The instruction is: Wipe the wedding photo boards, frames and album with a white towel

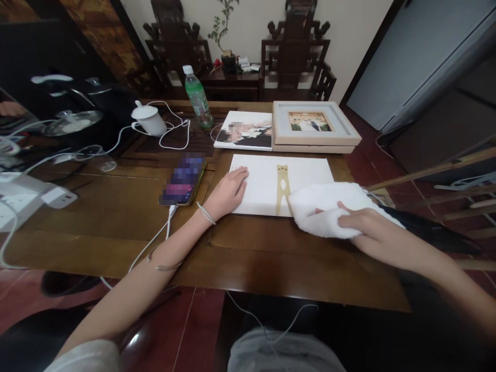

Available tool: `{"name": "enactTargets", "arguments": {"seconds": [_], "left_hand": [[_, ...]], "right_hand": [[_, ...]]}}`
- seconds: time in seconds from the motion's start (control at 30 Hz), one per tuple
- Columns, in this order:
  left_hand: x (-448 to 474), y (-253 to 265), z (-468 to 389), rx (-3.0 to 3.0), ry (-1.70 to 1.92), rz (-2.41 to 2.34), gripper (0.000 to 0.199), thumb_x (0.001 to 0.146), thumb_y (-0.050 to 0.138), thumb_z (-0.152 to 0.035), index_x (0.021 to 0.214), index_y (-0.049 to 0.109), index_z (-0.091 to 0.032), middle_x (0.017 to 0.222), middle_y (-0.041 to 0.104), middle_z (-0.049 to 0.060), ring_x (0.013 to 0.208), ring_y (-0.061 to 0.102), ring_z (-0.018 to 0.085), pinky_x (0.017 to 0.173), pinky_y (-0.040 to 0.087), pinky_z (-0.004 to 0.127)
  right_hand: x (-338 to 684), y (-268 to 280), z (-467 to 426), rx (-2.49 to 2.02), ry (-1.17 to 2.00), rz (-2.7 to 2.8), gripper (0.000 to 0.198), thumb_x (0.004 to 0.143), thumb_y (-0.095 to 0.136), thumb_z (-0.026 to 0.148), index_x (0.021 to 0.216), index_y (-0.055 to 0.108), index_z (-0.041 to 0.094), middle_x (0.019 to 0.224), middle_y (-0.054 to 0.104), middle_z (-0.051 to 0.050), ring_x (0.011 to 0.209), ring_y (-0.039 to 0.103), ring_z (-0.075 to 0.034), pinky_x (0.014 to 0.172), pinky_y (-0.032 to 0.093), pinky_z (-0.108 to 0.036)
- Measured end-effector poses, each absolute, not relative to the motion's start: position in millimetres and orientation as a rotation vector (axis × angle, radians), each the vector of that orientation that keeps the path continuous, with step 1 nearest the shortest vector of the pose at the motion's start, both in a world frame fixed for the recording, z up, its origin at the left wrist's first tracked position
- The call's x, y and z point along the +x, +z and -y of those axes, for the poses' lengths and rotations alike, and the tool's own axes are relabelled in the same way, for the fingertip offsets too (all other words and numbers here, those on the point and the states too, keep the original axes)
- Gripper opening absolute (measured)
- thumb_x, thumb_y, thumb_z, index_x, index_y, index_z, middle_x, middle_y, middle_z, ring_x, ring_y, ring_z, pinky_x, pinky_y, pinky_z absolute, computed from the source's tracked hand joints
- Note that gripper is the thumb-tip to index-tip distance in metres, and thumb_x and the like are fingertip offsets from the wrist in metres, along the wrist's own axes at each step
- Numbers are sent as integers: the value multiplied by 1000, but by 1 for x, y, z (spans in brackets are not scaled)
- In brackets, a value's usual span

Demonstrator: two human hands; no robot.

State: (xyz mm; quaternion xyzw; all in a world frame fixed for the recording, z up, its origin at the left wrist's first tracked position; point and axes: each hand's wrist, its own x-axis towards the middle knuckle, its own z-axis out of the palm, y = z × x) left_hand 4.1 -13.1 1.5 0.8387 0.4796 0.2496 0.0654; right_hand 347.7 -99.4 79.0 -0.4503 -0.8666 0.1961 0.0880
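A white rectangular board [256,186] lies on the wooden table, with a tan bear-shaped figure [283,181] on its face. My left hand [228,192] rests flat on the board's left edge, fingers stretched out and holding nothing. In my right hand [362,227] is a fluffy white cloth [325,206], gripped between thumb and fingers. The cloth covers the board's lower right corner and touches the area beside the figure's lower part. Some of my right fingers are hidden in its folds.
Behind the board lie a photo panel [248,130] and a framed photo [315,124]. A phone [182,181] on a charging cable is left of my left hand. A green bottle [198,98], white lidded cup [149,119] and power strip [23,199] stand further left.
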Motion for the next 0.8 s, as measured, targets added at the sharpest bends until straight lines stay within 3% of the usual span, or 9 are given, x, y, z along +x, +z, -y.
{"name": "enactTargets", "arguments": {"seconds": [0.1,0.17,0.3,0.5,0.63,0.73,0.8], "left_hand": [[3,1,13,2522,762,-1446,39,97,38,-22,128,58,-9,141,56,18,137,48,28,117,38,49],[3,1,13,2523,772,-1434,39,97,38,-22,128,58,-8,140,57,18,137,48,28,117,38,49],[3,0,12,2507,798,-1424,38,96,40,-20,128,59,-8,140,57,18,137,48,28,117,38,48],[2,-1,12,2507,820,-1415,37,96,42,-20,128,58,-10,140,57,17,137,49,27,117,38,50],[3,1,13,2516,793,-1421,38,97,40,-21,127,58,-6,140,57,20,137,48,28,117,38,48],[3,1,13,2506,777,-1426,37,97,40,-21,128,57,-9,141,56,18,137,48,28,117,37,49],[3,1,13,2505,775,-1429,37,96,40,-21,128,57,-10,141,56,17,138,47,28,117,37,50]], "right_hand": [[347,81,65,-1346,599,2590,8,63,42,18,64,44,25,63,54,0,67,55,-22,81,48,-44],[343,84,37,-1372,546,2559,8,62,42,19,61,38,25,60,47,0,66,51,-21,70,43,-37],[329,86,-12,-1412,525,2505,13,60,43,17,60,32,24,61,42,0,65,47,-19,64,35,-33],[315,71,-39,-1410,387,2434,12,58,42,15,63,35,24,63,45,-1,69,49,-22,73,39,-35],[315,57,-12,-1366,256,2465,14,58,41,15,67,38,25,61,51,-2,69,56,-26,89,43,-48],[319,57,29,-1311,310,2516,16,60,41,13,70,46,25,89,71,-9,83,66,-30,99,40,-58],[323,60,60,-1259,386,2537,20,63,41,11,73,51,24,111,72,-11,98,67,-32,107,35,-61]]}}
